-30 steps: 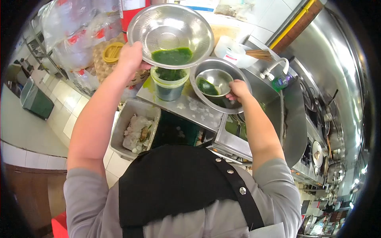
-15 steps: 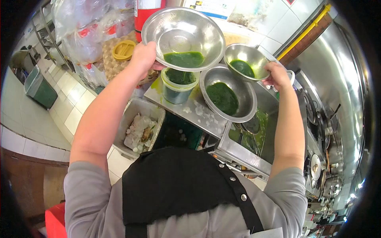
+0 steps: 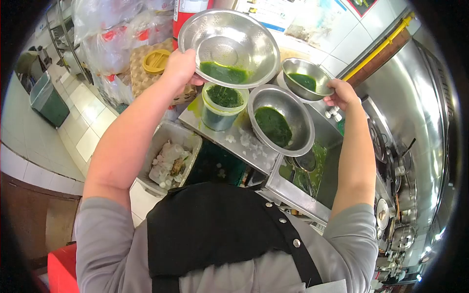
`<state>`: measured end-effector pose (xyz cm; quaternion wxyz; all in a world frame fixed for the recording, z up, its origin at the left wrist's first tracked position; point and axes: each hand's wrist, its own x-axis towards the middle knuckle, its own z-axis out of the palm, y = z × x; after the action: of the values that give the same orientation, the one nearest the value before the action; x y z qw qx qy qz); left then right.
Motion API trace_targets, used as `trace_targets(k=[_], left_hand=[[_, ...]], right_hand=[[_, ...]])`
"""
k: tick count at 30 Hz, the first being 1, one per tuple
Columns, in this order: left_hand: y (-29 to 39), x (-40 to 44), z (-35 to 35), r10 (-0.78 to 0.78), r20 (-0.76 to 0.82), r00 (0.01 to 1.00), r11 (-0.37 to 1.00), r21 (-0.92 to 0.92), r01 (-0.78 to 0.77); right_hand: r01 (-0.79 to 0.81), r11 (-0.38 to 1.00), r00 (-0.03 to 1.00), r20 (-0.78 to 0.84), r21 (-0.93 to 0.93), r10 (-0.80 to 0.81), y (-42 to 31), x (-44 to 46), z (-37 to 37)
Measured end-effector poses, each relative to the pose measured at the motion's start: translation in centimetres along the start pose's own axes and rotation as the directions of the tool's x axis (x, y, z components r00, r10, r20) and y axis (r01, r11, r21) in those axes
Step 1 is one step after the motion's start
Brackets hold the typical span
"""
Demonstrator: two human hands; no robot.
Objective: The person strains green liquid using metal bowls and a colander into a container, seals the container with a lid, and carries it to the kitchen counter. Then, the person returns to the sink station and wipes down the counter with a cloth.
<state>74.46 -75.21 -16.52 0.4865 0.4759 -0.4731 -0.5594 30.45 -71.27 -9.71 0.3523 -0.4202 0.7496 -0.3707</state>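
My left hand [image 3: 181, 70] grips the rim of a metal colander [image 3: 254, 36] with small holes in its wall. The colander is tilted, dark green liquid pooled at its near side, above a clear plastic tub [image 3: 218, 118] of green, leafy-looking mash. My right hand [image 3: 342, 94] is closed on the rim of a small metal bowl [image 3: 320, 74], tilted and holding some green liquid. Between them a larger metal bowl [image 3: 305, 119] rests near the sink's edge with dark green liquid in it. The fingers under both rims are partly hidden.
A metal counter [image 3: 244, 149] with green splashes adjoins a sink [image 3: 325, 188] holding a strainer [image 3: 307, 161]. Below stands a grey bin [image 3: 195, 146] of scraps. A yellow lid [image 3: 156, 61] lies on egg trays, near a red fire extinguisher [image 3: 188, 17]. Pots line the right side.
The small bowl in my right hand is slightly lower and nearer level. My left hand keeps hold of the tilted colander, which has barely moved. The whole view has shifted a little.
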Motion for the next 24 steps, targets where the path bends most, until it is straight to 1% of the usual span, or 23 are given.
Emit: trace_targets(k=[2, 5, 8, 9, 11, 12, 14, 17, 20, 24], left_hand=[[-0.1, -0.2, 0.0, 0.017, -0.034, 0.999, 1.000, 0.002, -0.017], [-1.0, 0.4, -0.5, 0.040, 0.023, 0.999, 0.999, 0.005, -0.041], [-1.3, 0.6, -0.4, 0.023, 0.035, 0.999, 1.000, 0.006, -0.023], [-1.3, 0.5, -0.3, 0.033, 0.013, 0.999, 0.999, 0.007, -0.033], [-1.4, 0.4, 0.2, 0.050, -0.032, 0.998, 0.999, 0.009, -0.050], [-1.5, 0.4, 0.3, 0.037, -0.031, 0.999, 0.999, 0.018, -0.037], [-1.7, 0.6, 0.4, 0.016, -0.029, 0.999, 0.999, 0.035, -0.015], [-1.5, -0.2, 0.5, 0.026, 0.018, 0.999, 0.999, 0.027, -0.027], [-2.2, 0.4, 0.5, 0.000, 0.007, 1.000, 1.000, 0.028, 0.000], [-2.1, -0.7, 0.8, 0.028, -0.021, 0.999, 1.000, 0.014, -0.028]], right_hand=[[0.006, 1.000, 0.999, -0.037, -0.017, -0.006, -0.5, -0.8, -0.3], [0.030, 0.999, 0.997, -0.070, -0.020, -0.031, -1.3, -1.1, -1.1], [0.067, 0.998, 0.997, -0.034, -0.012, -0.067, -2.6, -1.3, -1.6], [0.078, 0.997, 0.997, -0.024, 0.001, -0.078, -3.2, -1.6, -1.4], [0.122, 0.993, 0.991, -0.052, 0.006, -0.121, -4.5, -2.1, -0.4], [0.144, 0.989, 0.987, -0.067, 0.008, -0.144, -5.1, -2.5, 0.2], [0.186, 0.982, 0.982, -0.047, 0.024, -0.184, -6.0, -2.8, 1.7], [0.244, 0.969, 0.970, 0.002, 0.023, -0.245, -7.2, -2.4, 3.7], [0.311, 0.950, 0.950, 0.029, -0.019, -0.311, -8.2, -2.5, 6.1], [0.432, 0.876, 0.893, -0.036, -0.214, -0.449, -9.5, -3.7, 9.2]])
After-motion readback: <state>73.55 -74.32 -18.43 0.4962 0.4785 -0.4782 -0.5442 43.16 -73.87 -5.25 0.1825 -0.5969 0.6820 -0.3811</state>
